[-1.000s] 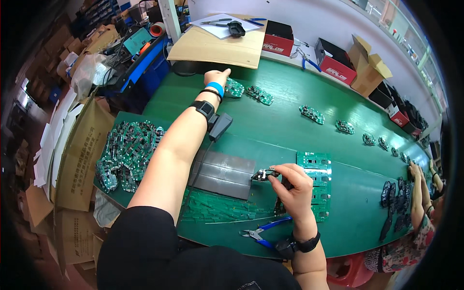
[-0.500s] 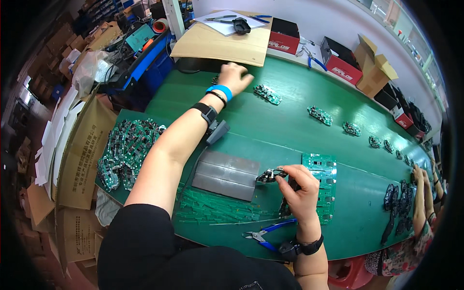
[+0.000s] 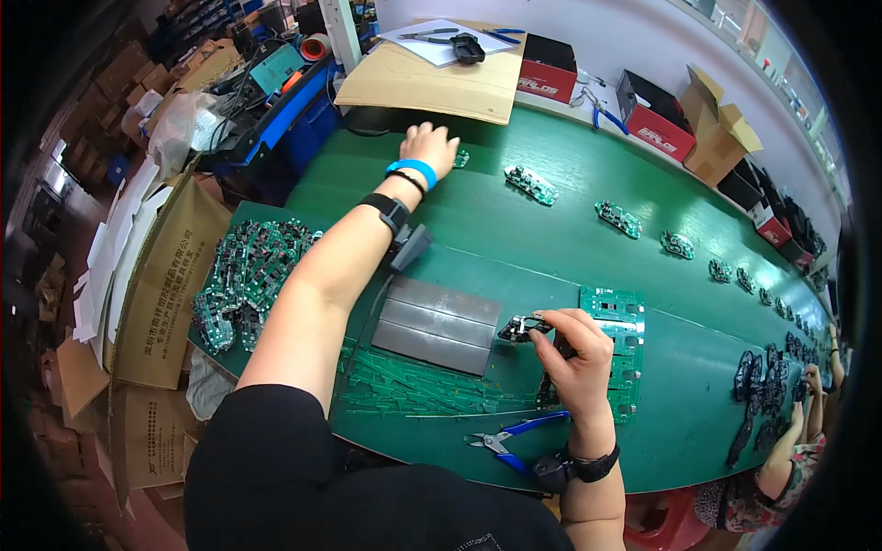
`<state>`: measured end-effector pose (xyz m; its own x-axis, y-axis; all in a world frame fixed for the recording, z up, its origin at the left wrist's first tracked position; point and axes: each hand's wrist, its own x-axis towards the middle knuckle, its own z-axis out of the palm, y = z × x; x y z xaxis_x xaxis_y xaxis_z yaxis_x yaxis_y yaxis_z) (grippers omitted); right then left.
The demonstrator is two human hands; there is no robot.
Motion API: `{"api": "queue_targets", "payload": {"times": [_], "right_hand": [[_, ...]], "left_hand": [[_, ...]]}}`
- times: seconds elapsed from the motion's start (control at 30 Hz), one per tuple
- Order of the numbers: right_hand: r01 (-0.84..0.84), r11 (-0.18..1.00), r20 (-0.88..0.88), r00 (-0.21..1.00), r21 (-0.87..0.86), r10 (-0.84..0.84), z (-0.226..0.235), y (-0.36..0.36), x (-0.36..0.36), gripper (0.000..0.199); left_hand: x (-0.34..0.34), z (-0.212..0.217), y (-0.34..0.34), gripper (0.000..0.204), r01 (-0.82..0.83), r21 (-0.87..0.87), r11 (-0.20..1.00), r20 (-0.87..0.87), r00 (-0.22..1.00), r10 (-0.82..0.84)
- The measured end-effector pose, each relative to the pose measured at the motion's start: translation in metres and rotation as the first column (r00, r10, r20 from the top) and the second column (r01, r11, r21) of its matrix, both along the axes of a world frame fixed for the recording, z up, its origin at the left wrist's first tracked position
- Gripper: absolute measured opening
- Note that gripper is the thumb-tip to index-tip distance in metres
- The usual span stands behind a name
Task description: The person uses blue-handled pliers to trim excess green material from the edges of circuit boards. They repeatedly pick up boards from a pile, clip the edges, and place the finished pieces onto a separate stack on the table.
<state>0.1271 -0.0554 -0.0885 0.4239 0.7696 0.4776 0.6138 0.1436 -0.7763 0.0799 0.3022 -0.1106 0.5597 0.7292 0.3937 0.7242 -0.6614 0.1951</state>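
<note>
While oblong green boards (image 3: 618,219) dot the smooth green bench (image 3: 689,358), a dark, part-studded circuit board (image 3: 520,329) sits pinched in the right hand (image 3: 579,356).
Left of it lies a grooved grey plate (image 3: 436,324), slender green strips (image 3: 413,381) along its near side; brown cardboard (image 3: 158,285) stands left of the bench, a pale wall (image 3: 606,37) behind. Right thumb and fingertips close on the board's end; the left arm (image 3: 317,308) is outstretched, the left hand (image 3: 428,154) beside a small green board (image 3: 462,159), fingers bent, whether gripping I cannot tell.

Behind the plate (image 3: 436,323) lie boards (image 3: 530,185), left a board heap (image 3: 253,275), right a panel (image 3: 627,342)
</note>
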Motion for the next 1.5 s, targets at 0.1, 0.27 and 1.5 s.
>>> {"api": "queue_targets", "payload": {"times": [0.1,0.27,1.5], "right_hand": [[-0.011,1.0,-0.002,1.0,0.017,0.011,0.0,0.003,-0.003,0.022],[0.01,1.0,-0.011,1.0,0.002,-0.01,-0.005,0.003,0.001,0.021],[0.117,0.993,0.015,0.993,0.02,-0.117,-0.006,0.009,-0.006,0.023]], "left_hand": [[-0.023,-0.009,0.007,0.036,0.041,-0.124,0.991,-0.018,0.999,-0.044],[-0.023,0.025,-0.071,0.033,0.388,-0.335,0.859,0.103,0.921,-0.376],[-0.124,0.089,-0.168,0.039,0.72,-0.402,0.565,-0.126,0.568,-0.813]]}}
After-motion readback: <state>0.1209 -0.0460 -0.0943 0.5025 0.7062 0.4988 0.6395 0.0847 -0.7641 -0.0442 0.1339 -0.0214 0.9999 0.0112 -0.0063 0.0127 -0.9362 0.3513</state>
